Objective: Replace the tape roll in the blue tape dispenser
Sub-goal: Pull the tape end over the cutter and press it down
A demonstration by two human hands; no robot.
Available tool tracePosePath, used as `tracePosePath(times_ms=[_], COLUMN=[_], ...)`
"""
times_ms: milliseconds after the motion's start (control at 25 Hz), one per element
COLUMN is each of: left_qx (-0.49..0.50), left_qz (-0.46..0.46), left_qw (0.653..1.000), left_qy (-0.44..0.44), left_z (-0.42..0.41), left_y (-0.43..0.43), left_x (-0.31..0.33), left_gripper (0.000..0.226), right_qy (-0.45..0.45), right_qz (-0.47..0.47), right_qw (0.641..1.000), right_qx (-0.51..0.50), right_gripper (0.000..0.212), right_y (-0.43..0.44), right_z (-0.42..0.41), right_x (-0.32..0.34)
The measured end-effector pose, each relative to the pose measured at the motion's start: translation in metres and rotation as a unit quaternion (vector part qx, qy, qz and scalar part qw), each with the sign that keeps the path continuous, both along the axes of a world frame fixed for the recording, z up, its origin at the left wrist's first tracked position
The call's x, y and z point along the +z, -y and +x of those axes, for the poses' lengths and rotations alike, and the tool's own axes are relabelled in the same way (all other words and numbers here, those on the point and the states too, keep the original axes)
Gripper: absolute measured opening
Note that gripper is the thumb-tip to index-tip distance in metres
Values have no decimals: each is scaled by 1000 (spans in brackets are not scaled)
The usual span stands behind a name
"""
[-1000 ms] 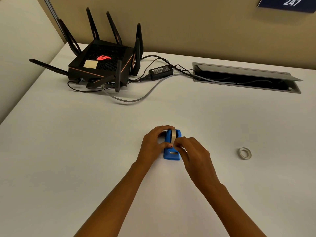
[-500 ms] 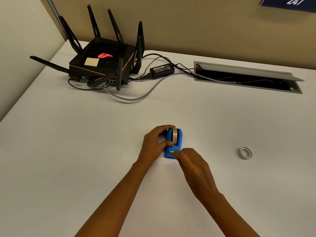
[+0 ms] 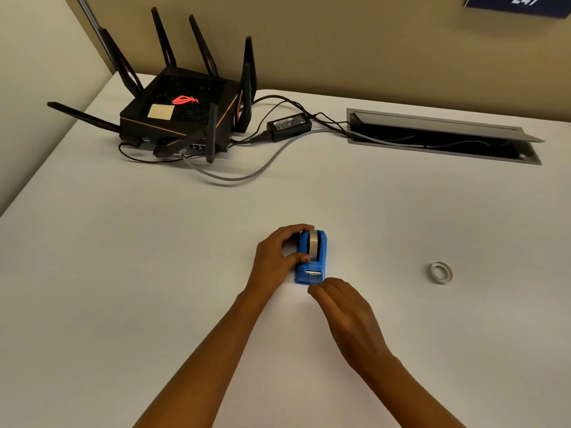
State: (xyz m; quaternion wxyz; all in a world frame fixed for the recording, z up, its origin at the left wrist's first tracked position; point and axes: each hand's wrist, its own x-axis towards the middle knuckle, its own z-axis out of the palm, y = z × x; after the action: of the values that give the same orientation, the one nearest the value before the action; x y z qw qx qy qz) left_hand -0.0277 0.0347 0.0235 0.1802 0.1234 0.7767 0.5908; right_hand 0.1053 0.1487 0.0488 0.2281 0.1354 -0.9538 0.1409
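Two bare hands are working at mid-table. Whether the right hand (image 3: pixel 343 307) is pinching a tape end is impossible to tell; its fingers are curling close together just beside the near end of the blue tape dispenser (image 3: pixel 310 264), their tips hidden. The left hand (image 3: pixel 278 257) is gripping the dispenser's left side, thumb on its flank. A tape roll (image 3: pixel 313 246) is sitting upright inside it. Another small roll (image 3: pixel 441 273) is lying flat on the white table (image 3: pixel 123 273), well apart to the right.
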Motion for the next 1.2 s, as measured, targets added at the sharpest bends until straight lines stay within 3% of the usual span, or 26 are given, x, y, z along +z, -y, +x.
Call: tracePosePath(times_ms=[320, 520, 720, 1000, 1200], left_qx=[-6, -3, -2, -12, -5], left_qz=[-2, -3, 8, 14, 2], left_qw=[1000, 1000, 1000, 1000, 1000], left_qy=[3, 4, -6, -2, -6], left_z=[-1, 0, 2, -1, -4], left_y=[0, 0, 0, 1, -2], left_x=[-1, -2, -4, -4, 1], left_gripper=[48, 48, 49, 43, 36], right_qy=[7, -6, -17, -27, -61], right_qz=[76, 130, 175, 204, 209], right_qw=[997, 991, 983, 972, 967], right_qx=[2, 24, 60, 116, 132], right_gripper=[32, 10, 5, 7, 26], right_y=[2, 2, -5, -11, -16], right_z=[-3, -7, -12, -21, -23], right_x=[-7, -10, -14, -17, -20])
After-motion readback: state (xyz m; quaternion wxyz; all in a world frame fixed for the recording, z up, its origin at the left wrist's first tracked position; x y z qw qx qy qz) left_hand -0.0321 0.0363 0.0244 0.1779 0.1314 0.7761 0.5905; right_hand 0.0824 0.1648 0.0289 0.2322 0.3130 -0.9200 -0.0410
